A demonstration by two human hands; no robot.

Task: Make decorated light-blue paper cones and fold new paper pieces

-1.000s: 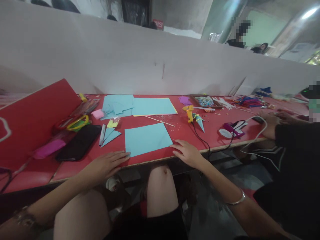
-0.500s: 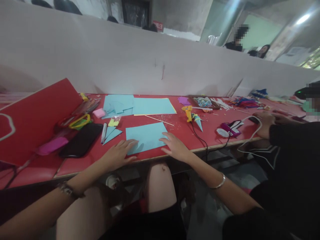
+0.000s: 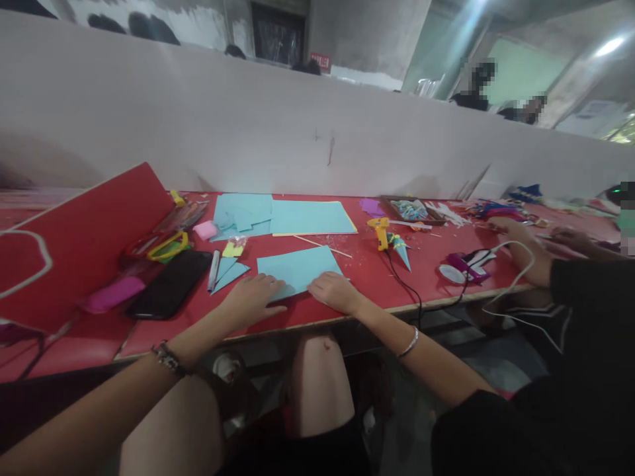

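A sheet of light-blue paper (image 3: 302, 266) lies on the red table in front of me. My left hand (image 3: 253, 295) rests with its fingers stretched over the sheet's near left corner, thumb apart and pointing right. At the near right edge, my right hand (image 3: 333, 291) has its fingers curled together on the paper; the fingertips are partly hidden. Left of the sheet are cut blue paper triangles (image 3: 231, 274) and a marker pen (image 3: 213, 270). Beyond it, a thin wooden stick (image 3: 322, 246) lies before more blue sheets (image 3: 312, 217).
A yellow glue gun (image 3: 380, 233) with a black cord stands right, beside a small blue paper cone (image 3: 402, 252). A black phone (image 3: 171, 285) and a leaning red board (image 3: 79, 244) are left. A co-worker's arm (image 3: 528, 254) reaches over the table at right.
My right hand has moved left and its spread fingers have curled in at the paper's near edge. The left hand stays on the left corner. The co-worker's hand has reached farther across the table.
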